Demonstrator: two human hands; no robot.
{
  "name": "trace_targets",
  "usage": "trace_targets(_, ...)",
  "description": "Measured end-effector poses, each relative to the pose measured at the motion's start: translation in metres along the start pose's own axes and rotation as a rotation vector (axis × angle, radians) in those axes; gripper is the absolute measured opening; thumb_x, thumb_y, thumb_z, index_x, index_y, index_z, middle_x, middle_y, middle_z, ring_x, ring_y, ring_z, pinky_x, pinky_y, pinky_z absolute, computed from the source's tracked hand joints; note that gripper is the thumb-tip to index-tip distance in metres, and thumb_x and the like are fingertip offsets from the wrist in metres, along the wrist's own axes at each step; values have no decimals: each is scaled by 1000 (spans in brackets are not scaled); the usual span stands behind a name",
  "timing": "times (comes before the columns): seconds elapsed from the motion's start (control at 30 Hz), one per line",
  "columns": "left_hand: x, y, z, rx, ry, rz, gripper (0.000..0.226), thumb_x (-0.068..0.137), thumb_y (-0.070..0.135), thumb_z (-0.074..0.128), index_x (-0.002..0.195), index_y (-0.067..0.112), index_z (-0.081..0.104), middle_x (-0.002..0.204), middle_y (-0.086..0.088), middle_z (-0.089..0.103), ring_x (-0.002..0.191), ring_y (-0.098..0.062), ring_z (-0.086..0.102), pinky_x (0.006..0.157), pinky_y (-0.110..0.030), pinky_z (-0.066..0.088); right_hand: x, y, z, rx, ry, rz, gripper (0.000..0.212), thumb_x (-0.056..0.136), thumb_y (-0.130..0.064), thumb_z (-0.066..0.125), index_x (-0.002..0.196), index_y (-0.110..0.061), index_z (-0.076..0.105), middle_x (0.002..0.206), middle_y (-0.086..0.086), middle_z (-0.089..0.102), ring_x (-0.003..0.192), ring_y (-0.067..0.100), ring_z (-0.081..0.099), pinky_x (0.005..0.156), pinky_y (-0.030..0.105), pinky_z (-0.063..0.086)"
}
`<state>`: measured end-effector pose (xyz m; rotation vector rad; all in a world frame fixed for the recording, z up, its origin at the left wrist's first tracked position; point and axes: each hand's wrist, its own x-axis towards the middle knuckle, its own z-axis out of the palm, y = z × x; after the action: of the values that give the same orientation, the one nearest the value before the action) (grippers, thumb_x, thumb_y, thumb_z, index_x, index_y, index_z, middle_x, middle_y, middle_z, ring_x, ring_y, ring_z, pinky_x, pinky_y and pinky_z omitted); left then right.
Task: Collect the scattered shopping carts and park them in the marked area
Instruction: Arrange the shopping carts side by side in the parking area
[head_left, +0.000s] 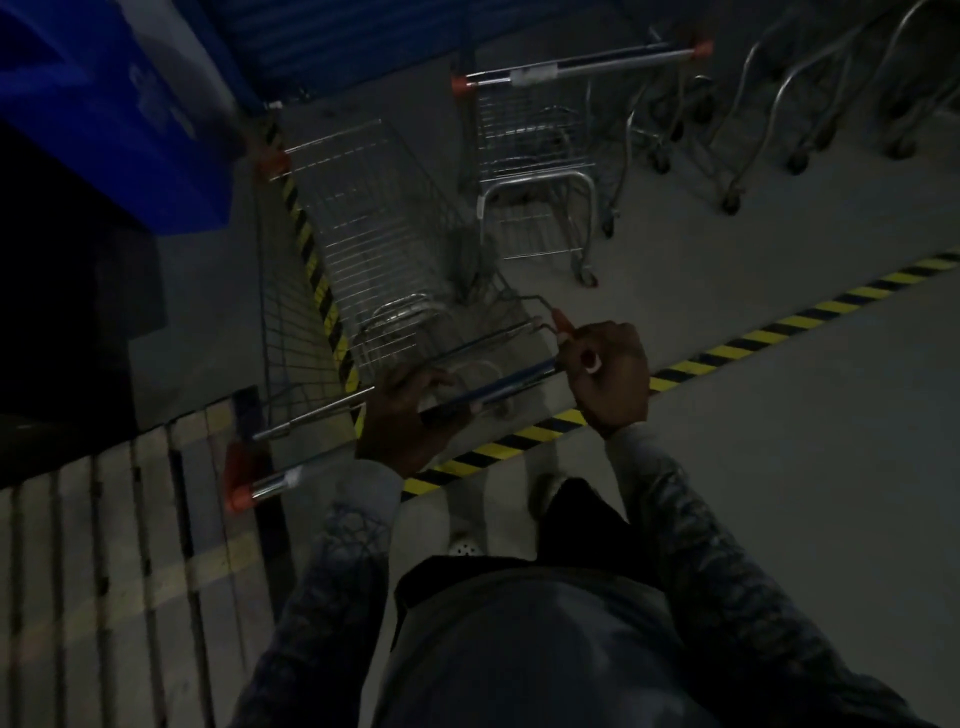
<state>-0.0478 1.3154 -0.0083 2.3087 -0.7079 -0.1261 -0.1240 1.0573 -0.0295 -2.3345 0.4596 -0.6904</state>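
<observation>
Gripping the cart (374, 234) by its tubular metal handle (519, 376), the left hand (405, 421) has fingers (434, 378) curled mid-bar and the right hand (608, 374) clasps the orange-capped end. The wire-mesh basket stands over the corner of striped yellow-black tape (727, 345) on the smooth floor (805, 493), beside a slatted wooden pallet (104, 545). A second cart (535, 156) stands beyond.

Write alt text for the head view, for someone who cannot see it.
In dim light, a left hand and right hand grip the handle of a shopping cart over yellow-black floor tape. A second cart stands ahead.
</observation>
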Motion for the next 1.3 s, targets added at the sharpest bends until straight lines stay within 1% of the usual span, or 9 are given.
trace_targets(0.13, 38, 24, 18, -53, -11, -18, 50, 85, 67, 57, 91, 19, 70, 94, 0, 62, 99, -20, 57, 90, -37, 46, 23, 19, -1, 24, 16, -99, 29, 98, -24, 55, 77, -7, 66, 88, 11, 66, 80, 36, 57, 74, 40, 42)
trace_targets(0.27, 111, 67, 47, -256, 51, -61, 28, 86, 46, 71, 83, 18, 71, 87, 8, 69, 89, -6, 64, 85, -43, 52, 56, 55, -24, 165, 14, -277, 14, 92, -10, 67, 80, -3, 69, 96, 13, 68, 87, 38, 63, 77, 42, 45)
trace_targets(0.33, 153, 90, 72, -299, 80, -12, 37, 88, 50, 67, 85, 13, 71, 88, 8, 69, 91, -12, 66, 84, -43, 52, 76, 87, -43, 168, 24, -296, 16, 92, -12, 69, 79, -2, 69, 96, 13, 68, 87, 36, 63, 77, 41, 46)
trace_targets(0.67, 277, 173, 160, -158, -11, 1, 20, 83, 52, 70, 87, 33, 66, 91, 13, 64, 95, -4, 61, 87, -31, 50, 237, 214, -99, -22, -88, -21, 32, 95, -37, 52, 81, -14, 70, 95, 6, 67, 88, 33, 53, 77, 42, 43)
trace_targets(0.87, 378, 143, 149, -13, 82, -139, 58, 82, 72, 55, 94, 17, 65, 91, 3, 67, 92, -23, 66, 82, -41, 54, 396, 216, -50, -161, -148, -237, 24, 82, -35, 58, 82, -14, 70, 92, 10, 69, 91, 35, 61, 80, 44, 46)
trace_targets(1.07, 514, 99, 138, 526, 189, -191, 85, 65, 50, 66, 137, 9, 50, 130, -24, 54, 120, -44, 50, 98, -54, 37, 520, 241, 13, -551, -257, -289, 71, 71, -44, 62, 136, -16, 54, 132, 18, 53, 122, 40, 45, 97, 50, 33)
trace_targets(1.13, 558, 74, 139, 625, 149, -222, 82, 62, 51, 64, 131, 9, 55, 126, -26, 55, 118, -45, 49, 97, -56, 36, 548, 263, 37, -563, -296, -284, 62, 73, -41, 64, 128, -13, 60, 122, 21, 57, 114, 41, 49, 95, 49, 35)
trace_targets(1.23, 606, 40, 138, 759, -22, -285, 60, 59, 57, 68, 105, 17, 69, 114, -19, 60, 114, -43, 52, 99, -57, 37, 570, 282, 62, -562, -316, -258, 31, 71, -33, 61, 90, -10, 70, 90, 19, 66, 89, 41, 63, 89, 48, 44)
trace_targets(1.3, 626, 17, 139, 782, -77, -297, 54, 61, 67, 61, 91, 24, 74, 110, -14, 65, 115, -38, 55, 108, -57, 23, 579, 286, 65, -614, -391, -239, 19, 66, -29, 64, 76, -14, 67, 76, 12, 66, 75, 36, 64, 78, 43, 51)
